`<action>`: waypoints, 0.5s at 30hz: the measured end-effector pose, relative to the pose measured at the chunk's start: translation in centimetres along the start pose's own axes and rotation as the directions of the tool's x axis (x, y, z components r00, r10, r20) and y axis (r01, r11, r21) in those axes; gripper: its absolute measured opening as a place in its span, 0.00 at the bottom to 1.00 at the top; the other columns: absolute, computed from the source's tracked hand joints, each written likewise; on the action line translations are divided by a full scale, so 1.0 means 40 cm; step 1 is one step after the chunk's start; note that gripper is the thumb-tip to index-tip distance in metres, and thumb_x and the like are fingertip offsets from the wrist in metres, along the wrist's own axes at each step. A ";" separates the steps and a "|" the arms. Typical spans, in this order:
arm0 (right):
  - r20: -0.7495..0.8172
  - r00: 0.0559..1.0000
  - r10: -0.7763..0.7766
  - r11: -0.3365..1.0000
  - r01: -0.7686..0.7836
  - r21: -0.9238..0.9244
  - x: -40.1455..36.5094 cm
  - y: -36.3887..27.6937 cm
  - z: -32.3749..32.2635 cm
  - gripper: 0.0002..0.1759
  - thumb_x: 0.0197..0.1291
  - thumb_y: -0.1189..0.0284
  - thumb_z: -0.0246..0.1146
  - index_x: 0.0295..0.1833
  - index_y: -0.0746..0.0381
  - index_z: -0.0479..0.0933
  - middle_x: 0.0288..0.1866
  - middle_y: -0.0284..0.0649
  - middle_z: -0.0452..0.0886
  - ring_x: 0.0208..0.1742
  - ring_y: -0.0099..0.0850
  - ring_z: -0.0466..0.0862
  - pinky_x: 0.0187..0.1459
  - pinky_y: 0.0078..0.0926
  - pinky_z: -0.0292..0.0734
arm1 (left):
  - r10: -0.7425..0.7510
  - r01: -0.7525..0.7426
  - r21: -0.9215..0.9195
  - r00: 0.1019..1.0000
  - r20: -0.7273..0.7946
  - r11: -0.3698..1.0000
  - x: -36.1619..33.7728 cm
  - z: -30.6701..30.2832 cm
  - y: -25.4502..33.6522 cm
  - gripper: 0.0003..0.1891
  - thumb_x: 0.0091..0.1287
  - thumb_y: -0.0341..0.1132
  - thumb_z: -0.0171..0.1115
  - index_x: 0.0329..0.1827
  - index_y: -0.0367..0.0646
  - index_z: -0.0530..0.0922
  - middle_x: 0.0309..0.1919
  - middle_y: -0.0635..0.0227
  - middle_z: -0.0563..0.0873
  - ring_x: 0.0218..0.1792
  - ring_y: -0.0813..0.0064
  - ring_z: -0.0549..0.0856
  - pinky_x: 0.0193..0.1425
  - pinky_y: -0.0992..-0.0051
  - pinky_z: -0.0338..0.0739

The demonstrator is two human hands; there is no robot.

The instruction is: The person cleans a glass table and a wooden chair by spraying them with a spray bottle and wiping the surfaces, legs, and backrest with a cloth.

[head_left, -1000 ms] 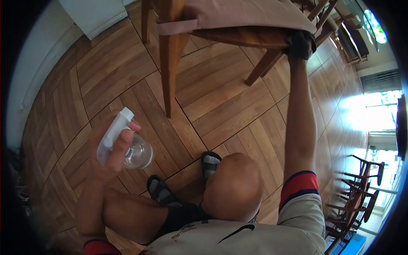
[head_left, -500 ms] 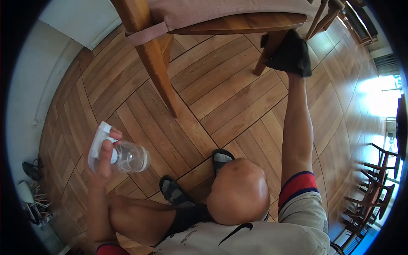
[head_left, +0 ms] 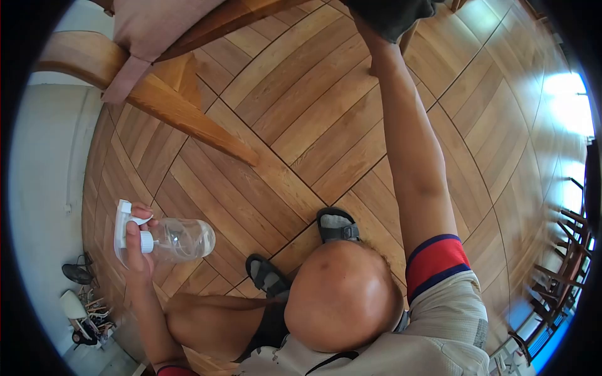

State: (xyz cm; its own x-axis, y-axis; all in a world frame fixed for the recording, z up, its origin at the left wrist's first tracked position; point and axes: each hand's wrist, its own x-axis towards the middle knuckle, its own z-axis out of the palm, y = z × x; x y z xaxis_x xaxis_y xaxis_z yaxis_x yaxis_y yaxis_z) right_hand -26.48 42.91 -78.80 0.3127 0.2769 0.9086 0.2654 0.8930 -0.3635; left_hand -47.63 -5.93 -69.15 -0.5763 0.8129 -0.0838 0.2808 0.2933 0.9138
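A clear spray bottle (head_left: 185, 240) with a white trigger head is held in my left hand (head_left: 137, 244), tilted sideways above the floor at the left. My right arm stretches up to the top of the view, where a dark cloth (head_left: 398, 15) covers my right hand (head_left: 376, 45) nearly whole, so its fingers are hidden. The cloth is beside a leg of the wooden chair (head_left: 188, 122). A pink cushion (head_left: 153, 25) with a strap round the chair frame lies on the seat.
Parquet floor (head_left: 313, 119) spreads below, with my sandalled feet (head_left: 335, 225) on it. Dark chairs (head_left: 558, 269) stand at the far right. A fan (head_left: 76, 272) and other items are by the pale wall (head_left: 44, 188) at the left.
The chair and the cloth now appear higher and further left in the view. The spray bottle is slightly lower and further left, still in my left hand.
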 end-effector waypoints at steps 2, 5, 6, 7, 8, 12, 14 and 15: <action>0.222 0.959 0.178 0.932 -0.092 -0.352 0.028 -0.092 -0.050 0.49 0.35 0.53 0.82 0.60 0.68 0.70 0.51 0.48 0.79 0.52 0.49 0.77 0.59 0.45 0.70 | -0.011 0.010 -0.010 0.999 -0.048 1.000 0.006 -0.012 -0.005 0.19 0.72 0.48 0.59 0.47 0.38 0.79 0.49 0.61 0.78 0.48 0.73 0.78 0.50 0.72 0.75; 0.218 0.975 -0.042 0.920 0.123 -0.372 -0.034 0.021 -0.098 0.47 0.45 0.51 0.77 0.64 0.69 0.67 0.56 0.48 0.77 0.59 0.50 0.74 0.63 0.46 0.66 | 0.000 0.001 0.018 0.999 -0.033 1.000 0.012 -0.040 -0.019 0.19 0.70 0.48 0.60 0.46 0.37 0.79 0.48 0.60 0.78 0.46 0.72 0.77 0.50 0.70 0.75; 0.232 0.973 -0.008 0.923 0.096 -0.372 -0.045 0.025 -0.113 0.47 0.46 0.51 0.77 0.64 0.68 0.66 0.57 0.48 0.76 0.60 0.50 0.73 0.64 0.46 0.65 | 0.005 -0.005 0.022 0.999 -0.038 1.000 0.013 -0.033 -0.011 0.19 0.70 0.48 0.60 0.46 0.37 0.79 0.49 0.59 0.78 0.47 0.71 0.77 0.51 0.69 0.75; 0.261 0.965 0.035 0.923 0.069 -0.379 -0.036 0.035 -0.112 0.47 0.47 0.51 0.76 0.65 0.67 0.66 0.58 0.48 0.75 0.61 0.51 0.72 0.64 0.46 0.64 | 0.017 -0.016 0.031 0.999 -0.042 0.999 0.017 -0.030 0.003 0.19 0.70 0.48 0.60 0.46 0.37 0.79 0.49 0.58 0.78 0.48 0.71 0.77 0.51 0.69 0.75; 0.274 0.959 0.070 0.927 0.039 -0.374 -0.038 0.029 -0.118 0.46 0.48 0.51 0.76 0.66 0.66 0.66 0.59 0.48 0.75 0.62 0.51 0.71 0.65 0.46 0.64 | 0.011 -0.009 0.053 0.999 -0.041 0.999 0.023 -0.034 0.004 0.19 0.70 0.48 0.60 0.46 0.37 0.79 0.49 0.58 0.78 0.48 0.71 0.77 0.51 0.69 0.75; 0.378 0.906 0.190 0.945 -0.064 -0.321 -0.074 -0.007 -0.112 0.46 0.51 0.50 0.74 0.69 0.62 0.64 0.64 0.48 0.72 0.66 0.53 0.67 0.68 0.45 0.60 | 0.016 -0.009 0.056 0.992 -0.127 0.998 0.042 -0.041 -0.007 0.19 0.70 0.47 0.60 0.47 0.36 0.79 0.51 0.57 0.77 0.51 0.69 0.77 0.52 0.68 0.75; 0.475 0.848 0.234 0.961 -0.127 -0.246 -0.122 -0.053 -0.083 0.45 0.52 0.50 0.73 0.70 0.60 0.63 0.66 0.48 0.71 0.68 0.54 0.66 0.69 0.45 0.59 | 0.026 -0.022 0.024 0.990 -0.141 0.999 0.044 -0.028 0.004 0.18 0.72 0.47 0.58 0.47 0.37 0.80 0.51 0.57 0.78 0.52 0.68 0.77 0.53 0.69 0.75; 0.529 0.813 0.243 0.967 -0.161 -0.196 -0.142 -0.092 -0.065 0.45 0.53 0.50 0.72 0.71 0.59 0.63 0.67 0.48 0.70 0.69 0.54 0.65 0.70 0.44 0.58 | 0.030 -0.025 0.031 0.988 -0.151 0.999 0.038 -0.030 0.007 0.18 0.72 0.47 0.58 0.47 0.37 0.80 0.51 0.57 0.78 0.52 0.68 0.77 0.53 0.69 0.75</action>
State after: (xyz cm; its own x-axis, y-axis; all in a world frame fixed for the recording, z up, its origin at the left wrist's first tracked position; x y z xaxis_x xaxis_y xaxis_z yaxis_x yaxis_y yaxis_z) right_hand -26.86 37.14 -83.18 -0.1643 0.6297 0.7593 0.3852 0.7496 -0.5384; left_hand -49.34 -5.21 -68.53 -0.6773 0.7357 0.0048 0.3194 0.2881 0.9028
